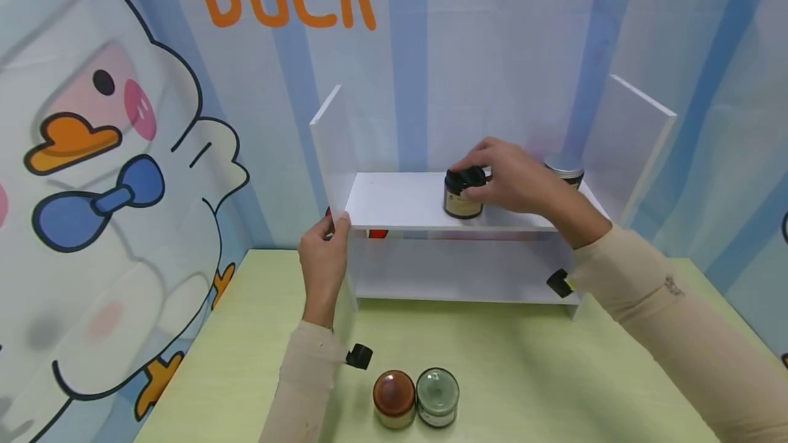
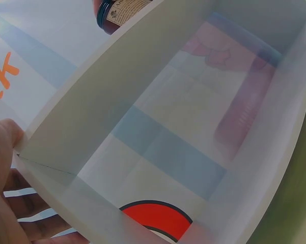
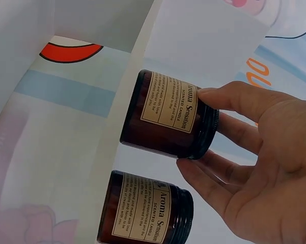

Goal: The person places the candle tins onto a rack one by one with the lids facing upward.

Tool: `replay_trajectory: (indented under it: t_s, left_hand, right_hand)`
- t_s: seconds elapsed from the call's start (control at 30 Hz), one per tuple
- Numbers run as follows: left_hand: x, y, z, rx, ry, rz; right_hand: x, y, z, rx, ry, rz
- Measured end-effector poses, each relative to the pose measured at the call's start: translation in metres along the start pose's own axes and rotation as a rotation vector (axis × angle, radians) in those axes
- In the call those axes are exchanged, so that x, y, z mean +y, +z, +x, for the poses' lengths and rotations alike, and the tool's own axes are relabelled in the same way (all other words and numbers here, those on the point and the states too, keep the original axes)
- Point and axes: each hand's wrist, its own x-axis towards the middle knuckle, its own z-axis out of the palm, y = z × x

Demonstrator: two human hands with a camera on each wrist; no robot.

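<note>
My right hand (image 1: 514, 176) grips a dark brown candle jar (image 1: 462, 200) by its black lid, with thumb and fingers on opposite sides. The jar stands upright at the middle of the white shelf's upper board (image 1: 394, 200), near its front edge. In the right wrist view its tan label reads "Aroma Sensation". A second candle jar (image 3: 145, 208) stands beside it, partly hidden behind my right arm in the head view. At the shelf's left end, my left hand (image 1: 323, 258) holds the side panel (image 1: 332, 149), thumb at the front edge and fingers along the outer face.
Two more jars stand side by side on the light green table (image 1: 492, 354) in front of the shelf, one amber (image 1: 394, 395) and one greenish (image 1: 438, 395). Upright side panels bound the upper board. Behind hangs a blue-striped duck backdrop (image 1: 492, 53).
</note>
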Motion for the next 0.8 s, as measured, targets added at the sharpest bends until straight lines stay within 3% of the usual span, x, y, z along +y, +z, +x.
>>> replay_trajectory:
  t_s: [0.8]
  left_hand:
    - [0.003,-0.001,-0.001,-0.012,-0.008,0.009]
  right_hand:
    - [-0.002,-0.006,0.016,-0.042,0.033,-0.024]
